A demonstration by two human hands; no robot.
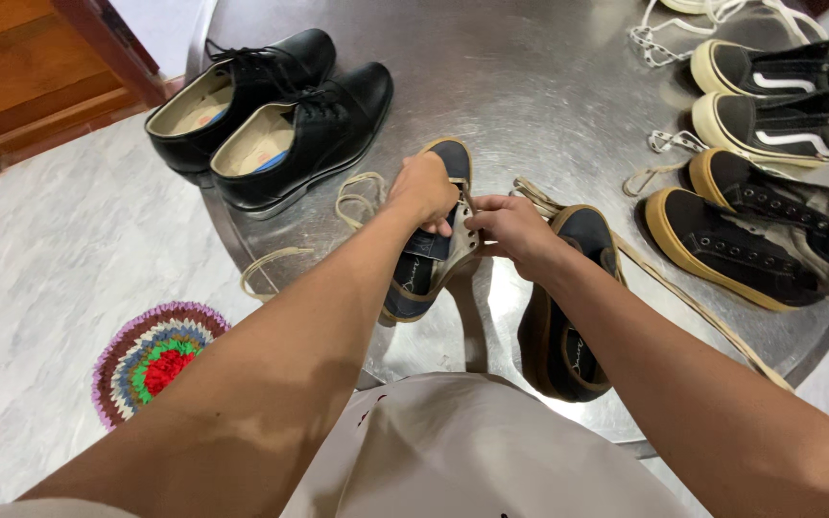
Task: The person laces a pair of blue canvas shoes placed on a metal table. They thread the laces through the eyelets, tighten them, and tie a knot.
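A navy canvas sneaker (417,283) with a beige sole lies in the middle of a round metal table (530,86). My left hand (424,190) grips its upper near the eyelets. My right hand (515,230) pinches the sneaker's side or lace end right beside the left hand. Its mate, a second navy sneaker (568,345), lies just to the right under my right forearm. A loose beige lace (357,197) trails off to the left of the held shoe.
A pair of black leather dress shoes (271,115) stands at the table's left. Two pairs of black sneakers (769,96) with light and tan soles sit at the right, with loose white laces (659,43). A colourful round mat (160,360) lies on the marble floor.
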